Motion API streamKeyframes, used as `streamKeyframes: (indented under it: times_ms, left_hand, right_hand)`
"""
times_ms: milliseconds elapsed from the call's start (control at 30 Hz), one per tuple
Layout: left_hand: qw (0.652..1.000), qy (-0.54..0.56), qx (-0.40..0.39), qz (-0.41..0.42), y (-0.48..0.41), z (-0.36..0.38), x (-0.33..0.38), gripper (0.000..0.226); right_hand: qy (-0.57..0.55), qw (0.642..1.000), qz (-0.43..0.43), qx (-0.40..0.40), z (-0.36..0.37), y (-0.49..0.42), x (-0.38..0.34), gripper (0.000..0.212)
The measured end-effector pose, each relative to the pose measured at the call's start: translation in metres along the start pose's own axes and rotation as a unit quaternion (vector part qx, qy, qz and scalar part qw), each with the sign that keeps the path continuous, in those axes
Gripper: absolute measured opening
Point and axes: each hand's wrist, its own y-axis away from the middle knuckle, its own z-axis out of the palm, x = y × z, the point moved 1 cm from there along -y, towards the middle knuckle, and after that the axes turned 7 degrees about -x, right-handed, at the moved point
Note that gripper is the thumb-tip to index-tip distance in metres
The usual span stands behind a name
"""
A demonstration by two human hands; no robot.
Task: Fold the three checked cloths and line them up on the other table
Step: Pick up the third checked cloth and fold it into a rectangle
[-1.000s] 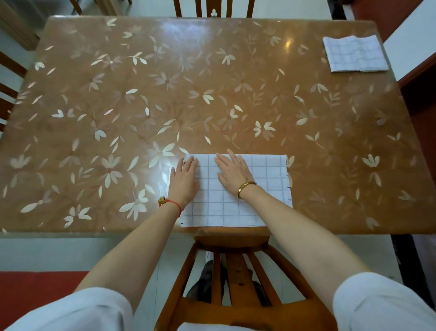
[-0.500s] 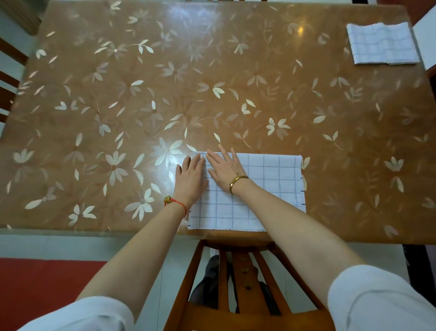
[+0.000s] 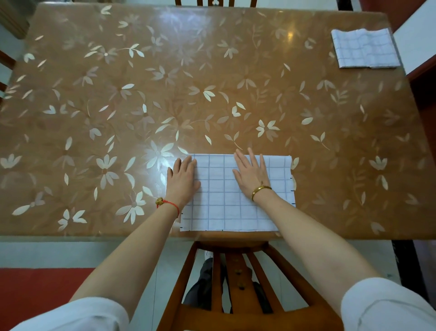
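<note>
A white checked cloth [image 3: 224, 203], folded into a rectangle, lies flat at the near edge of the brown flowered table [image 3: 165, 94]. My left hand [image 3: 181, 180] rests flat on the cloth's left edge, fingers together and pointing away from me. My right hand [image 3: 251, 174] presses flat on the cloth's middle-right part, fingers slightly spread. Neither hand grips anything. A second folded checked cloth [image 3: 364, 48] lies at the table's far right corner.
A wooden chair [image 3: 236, 283] stands tucked under the near table edge between my arms. More chair backs [image 3: 215, 2] show at the far edge and at the left. A red mat [image 3: 42, 290] covers the floor at lower left.
My right hand slid rightward across the cloth, away from my left hand, which stayed at the left edge. The camera view shifted slightly.
</note>
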Motion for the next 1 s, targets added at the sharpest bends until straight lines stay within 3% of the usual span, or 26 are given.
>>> streamKeyframes:
  times_ms: [467, 700, 933, 1000]
  left_hand:
    - [1.000, -0.015, 0.010, -0.006, 0.000, 0.000, 0.007, 0.064]
    - [1.000, -0.001, 0.028, -0.002, -0.004, 0.002, 0.006, 0.064]
    - [0.978, 0.168, 0.085, -0.086, -0.004, 0.002, -0.003, 0.065]
    - [0.981, 0.153, 0.082, -0.082, -0.011, -0.004, -0.005, 0.063]
  right_hand:
    - [-0.021, 0.979, 0.203, 0.016, 0.020, 0.043, 0.098, 0.062]
    - [-0.028, 0.980, 0.193, 0.048, 0.008, 0.040, 0.094, 0.060]
    - [-0.099, 0.989, 0.028, 0.104, -0.021, 0.015, 0.025, 0.046]
    - [-0.112, 0.990, 0.017, 0.082, -0.022, 0.010, 0.011, 0.046]
